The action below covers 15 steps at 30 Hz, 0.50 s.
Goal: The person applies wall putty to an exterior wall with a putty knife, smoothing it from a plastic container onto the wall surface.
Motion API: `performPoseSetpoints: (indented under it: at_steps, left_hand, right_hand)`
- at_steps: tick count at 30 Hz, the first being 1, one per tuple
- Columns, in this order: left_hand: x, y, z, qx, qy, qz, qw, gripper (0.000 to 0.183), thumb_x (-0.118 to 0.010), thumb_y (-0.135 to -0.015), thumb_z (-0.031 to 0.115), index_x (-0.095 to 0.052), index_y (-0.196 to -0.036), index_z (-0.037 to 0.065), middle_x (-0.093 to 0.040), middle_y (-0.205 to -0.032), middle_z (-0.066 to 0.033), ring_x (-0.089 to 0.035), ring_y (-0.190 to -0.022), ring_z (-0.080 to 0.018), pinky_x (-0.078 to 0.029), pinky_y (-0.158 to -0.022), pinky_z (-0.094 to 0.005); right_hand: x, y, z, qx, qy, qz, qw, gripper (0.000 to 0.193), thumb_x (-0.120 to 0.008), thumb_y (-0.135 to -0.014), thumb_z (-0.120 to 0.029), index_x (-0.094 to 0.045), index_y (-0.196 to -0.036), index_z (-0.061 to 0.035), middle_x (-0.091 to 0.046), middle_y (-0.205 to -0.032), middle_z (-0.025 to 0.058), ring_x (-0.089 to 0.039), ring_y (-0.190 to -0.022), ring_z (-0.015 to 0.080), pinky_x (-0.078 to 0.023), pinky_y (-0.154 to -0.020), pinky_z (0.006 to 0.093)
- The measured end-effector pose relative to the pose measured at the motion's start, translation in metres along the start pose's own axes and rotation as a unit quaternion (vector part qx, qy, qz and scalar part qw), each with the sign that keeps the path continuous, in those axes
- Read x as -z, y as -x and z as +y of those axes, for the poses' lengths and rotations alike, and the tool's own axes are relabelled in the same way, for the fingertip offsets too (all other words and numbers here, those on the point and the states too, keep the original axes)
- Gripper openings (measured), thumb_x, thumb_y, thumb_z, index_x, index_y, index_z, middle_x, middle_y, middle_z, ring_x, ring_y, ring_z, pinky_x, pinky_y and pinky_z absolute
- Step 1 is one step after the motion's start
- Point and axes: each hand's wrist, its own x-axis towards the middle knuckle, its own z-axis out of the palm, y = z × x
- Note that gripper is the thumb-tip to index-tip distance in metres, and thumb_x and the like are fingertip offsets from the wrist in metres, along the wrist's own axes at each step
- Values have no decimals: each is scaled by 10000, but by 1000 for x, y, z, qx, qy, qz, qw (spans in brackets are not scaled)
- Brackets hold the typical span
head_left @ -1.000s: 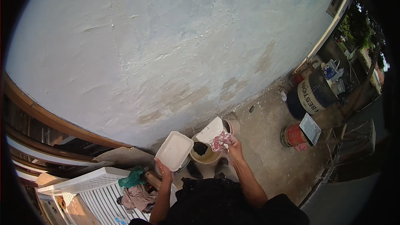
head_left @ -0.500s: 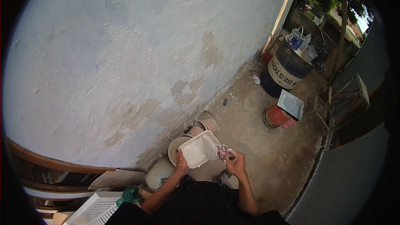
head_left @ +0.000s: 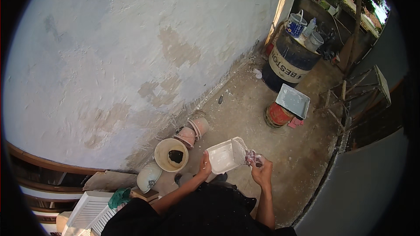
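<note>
My left hand (head_left: 204, 165) is closed on the near-left rim of a shallow whitish plastic tray (head_left: 219, 157) with rounded corners. Pale paste smears the tray's inside. In my right hand (head_left: 262, 173) is a putty knife, its reddish-purple, paste-caked handle end (head_left: 251, 157) showing at the tray's right edge. The flat greyish blade (head_left: 239, 153) lies against the inside of the tray at that edge. My fingers partly hide the handle. Both hands are in front of my body, over the concrete floor.
A patchy plastered wall (head_left: 109, 39) rises on the left. Along its foot stand a cream bucket (head_left: 161, 155), pinkish pots (head_left: 186, 136) and a pale rounded container (head_left: 148, 177). Ahead right are a dark drum (head_left: 286, 63), a red can (head_left: 278, 114) topped by a grey tray (head_left: 292, 99), and a wooden stand (head_left: 350, 91).
My view has shifted right, so the wall and floor things appear further left. Both hands, with tray and putty knife, now sit further right, apart from the bucket.
</note>
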Motion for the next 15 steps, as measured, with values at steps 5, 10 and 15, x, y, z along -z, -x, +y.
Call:
performPoseSetpoints:
  at_steps: [5,10,15]
  left_hand:
    - [-62,-17,-19,-26,58,-69,996,534,-236,-1006,379,-535,-1062,-61,-595,-993,-114,-544,-923,-166,-413,-856,-285]
    - [-118,-23,-10,-52,62,-147,986,507,-234,-1010,350,-527,-1083,-57,-597,-1002,-115,-549,-926,-163,-414,-866,-280]
    - [-186,-38,-11,15,90,-198,976,499,-232,-1012,337,-521,-1103,-59,-596,-1045,-114,-535,-969,-156,-398,-889,-267]
  right_hand:
    - [53,-3,41,-55,-173,73,981,117,-578,-822,46,-606,-936,53,-644,-833,58,-587,-760,97,-468,-699,235]
    - [89,-2,84,-62,-260,157,951,156,-536,-826,78,-577,-973,43,-623,-909,52,-585,-827,112,-453,-739,233]
    - [131,1,117,-88,-325,236,912,156,-542,-807,96,-568,-955,55,-637,-911,76,-602,-834,115,-470,-738,245]
